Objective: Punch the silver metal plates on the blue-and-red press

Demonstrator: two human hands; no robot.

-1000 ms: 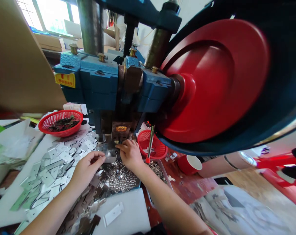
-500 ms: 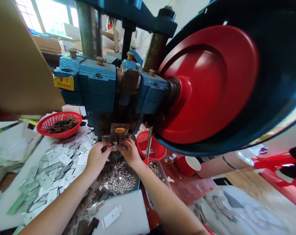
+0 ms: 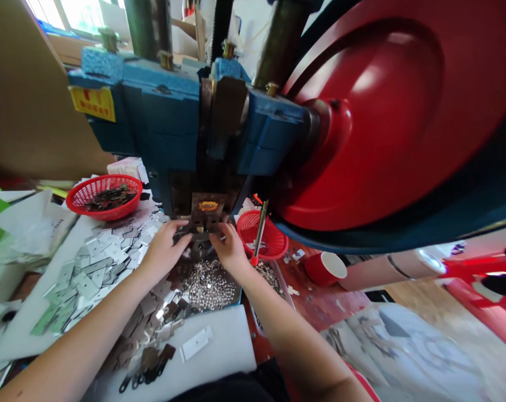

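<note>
My left hand (image 3: 166, 245) rests at the left side of the die on the blue press (image 3: 161, 134), thumb and index finger apart. On the other side, my right hand (image 3: 230, 250) has its thumb and index finger apart too. Between the fingertips lies the dark metal die block (image 3: 200, 245), under the press ram (image 3: 209, 209). I cannot make out a plate in either hand. Many small shiny metal pieces (image 3: 209, 287) are heaped just below the die. Flat metal plates (image 3: 96, 262) with holes are piled to the left.
A red basket (image 3: 104, 215) of dark pieces stands at the left; another red basket (image 3: 273, 248) is behind my right hand. A large red flywheel (image 3: 387, 111) overhangs the right. White foam (image 3: 232, 340) bears one plate (image 3: 196, 343). A red cup (image 3: 320, 271) lies right.
The light plate that was between my fingertips no longer shows there. My hands have parted slightly and their fingers have spread. The view has tilted down and come closer to the press.
</note>
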